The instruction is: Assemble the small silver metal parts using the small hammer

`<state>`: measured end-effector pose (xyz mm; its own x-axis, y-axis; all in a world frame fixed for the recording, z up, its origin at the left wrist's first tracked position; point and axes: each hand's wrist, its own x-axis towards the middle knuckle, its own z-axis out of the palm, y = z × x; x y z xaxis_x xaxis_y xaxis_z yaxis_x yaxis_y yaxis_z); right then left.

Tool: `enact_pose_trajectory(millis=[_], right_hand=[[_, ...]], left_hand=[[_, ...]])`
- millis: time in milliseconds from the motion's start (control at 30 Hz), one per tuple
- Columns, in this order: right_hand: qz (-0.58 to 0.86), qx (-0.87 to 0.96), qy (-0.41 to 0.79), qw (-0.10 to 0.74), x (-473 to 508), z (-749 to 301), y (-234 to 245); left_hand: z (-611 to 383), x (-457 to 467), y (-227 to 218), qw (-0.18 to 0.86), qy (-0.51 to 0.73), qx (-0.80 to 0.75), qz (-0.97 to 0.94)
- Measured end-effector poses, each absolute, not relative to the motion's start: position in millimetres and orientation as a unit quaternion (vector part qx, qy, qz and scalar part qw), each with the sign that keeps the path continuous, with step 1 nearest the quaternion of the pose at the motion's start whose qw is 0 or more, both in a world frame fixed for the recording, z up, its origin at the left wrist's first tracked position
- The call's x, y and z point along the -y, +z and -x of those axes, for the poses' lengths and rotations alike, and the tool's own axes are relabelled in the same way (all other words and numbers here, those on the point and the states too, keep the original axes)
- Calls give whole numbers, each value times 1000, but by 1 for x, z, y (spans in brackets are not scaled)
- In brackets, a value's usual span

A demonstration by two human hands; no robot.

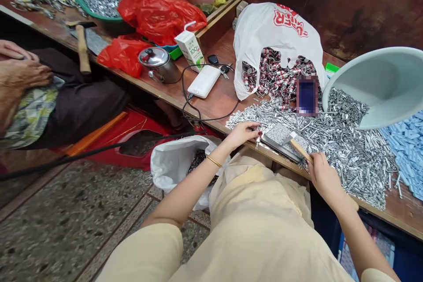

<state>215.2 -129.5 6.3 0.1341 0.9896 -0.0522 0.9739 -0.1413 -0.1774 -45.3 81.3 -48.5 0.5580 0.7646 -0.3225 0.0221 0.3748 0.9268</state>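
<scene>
Wooden-handled, a small hammer (301,149) is being held in the right grip (321,174), the fingers being wrapped around its handle. Its head is being held at the speckled block (277,133), ahead and to the left of that grip; whether the two are touching cannot be told. At the block's left end, the left grip (243,135) is being held narrow, thumb and fingertips close together; whether a small part is being pinched there cannot be told.

Beyond and around the right grip, loose metal parts (350,158) are lying heaped on the tabletop (223,97). Ahead of both grips, red-and-silver parts (280,72) are being contained by a white plastic bag (253,31). Ahead and to the right of the right grip, a grey tub (393,83) is lying tilted. Ahead and to the left of the left grip, a white power bank (204,81) is lying near a metal cup (163,66).
</scene>
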Motion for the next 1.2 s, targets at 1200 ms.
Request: enact_pose_trajectory(millis=[1200], right_hand=[[679,729,24,90,112,-192,24]], left_hand=[[56,-49,-24,794,346,-299,-401]])
